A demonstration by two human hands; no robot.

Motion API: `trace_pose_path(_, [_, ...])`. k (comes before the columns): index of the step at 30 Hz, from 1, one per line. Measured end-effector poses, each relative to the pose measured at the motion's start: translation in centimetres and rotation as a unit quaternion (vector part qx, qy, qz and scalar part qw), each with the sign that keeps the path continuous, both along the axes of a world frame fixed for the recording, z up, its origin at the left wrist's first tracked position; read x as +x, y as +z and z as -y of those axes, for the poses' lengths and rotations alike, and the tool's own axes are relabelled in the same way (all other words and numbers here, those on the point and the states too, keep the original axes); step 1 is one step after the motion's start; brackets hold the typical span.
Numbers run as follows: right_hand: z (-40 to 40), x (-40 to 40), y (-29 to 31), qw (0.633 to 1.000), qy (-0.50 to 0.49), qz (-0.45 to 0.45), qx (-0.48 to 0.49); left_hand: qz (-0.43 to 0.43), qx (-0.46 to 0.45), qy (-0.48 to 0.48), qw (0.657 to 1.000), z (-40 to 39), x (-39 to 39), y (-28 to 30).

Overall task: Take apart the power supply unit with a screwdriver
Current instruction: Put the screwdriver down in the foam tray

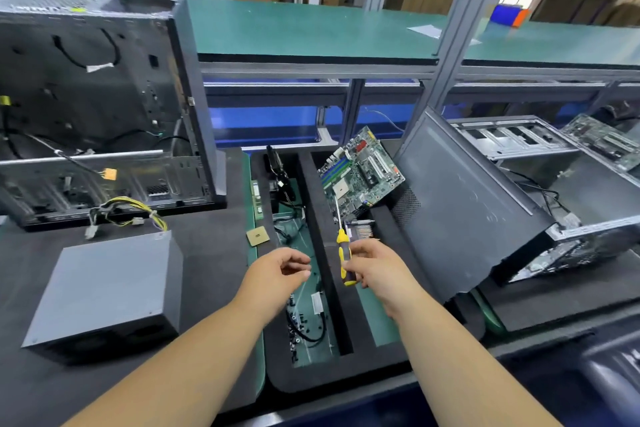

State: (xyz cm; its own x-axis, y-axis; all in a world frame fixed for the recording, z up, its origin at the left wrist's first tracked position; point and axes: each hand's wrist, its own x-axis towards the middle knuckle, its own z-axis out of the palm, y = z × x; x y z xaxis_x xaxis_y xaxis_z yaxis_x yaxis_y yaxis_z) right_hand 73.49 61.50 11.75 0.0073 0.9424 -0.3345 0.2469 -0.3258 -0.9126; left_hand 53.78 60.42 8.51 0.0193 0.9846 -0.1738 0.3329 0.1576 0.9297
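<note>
Head view looks down on both forearms reaching over a foam-lined tray [313,184] in the middle of the bench [214,253]. The right hand [375,265] is the grip that matters: its fingers are pinched around the yellow-and-black handle of the screwdriver [343,255], whose shaft points up and away, toward the motherboard [360,172] propped in the tray. The left hand [280,270] hangs just beside it, fingers loosely curled and holding nothing that I can make out.

The power supply unit [107,288] sits on the bench well to the left of both hands, a grey box lying flat, its long axis running away from the person, its yellow cable bundle [128,213] trailing off the far end. So the left hand is nearer; the tool hand must cross leftward over the tray's edge. An open computer case [93,97] stands behind the unit, another case [485,201] leans at right. Nothing lies between hands and unit, by my reading.
</note>
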Motion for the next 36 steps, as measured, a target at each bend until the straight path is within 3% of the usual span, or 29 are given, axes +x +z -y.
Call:
trace_pose_path(8, [-2.2,1.2,-3.6,0.979,0.058,0.184,-0.065,-0.038,0.002,0.030,0.999,-0.9,0.9,-0.7])
trace_pose_path(17, [-2.9,1.0,-5.8,0.947,0.106,0.287,-0.097,-0.042,-0.005,0.049,0.998,-1.1,0.1,-0.5])
trace_pose_path(36, [-3.0,0.6,-5.8,0.940,0.096,0.313,-0.095,-0.032,-0.006,0.053,0.998,0.2,-0.7,0.7])
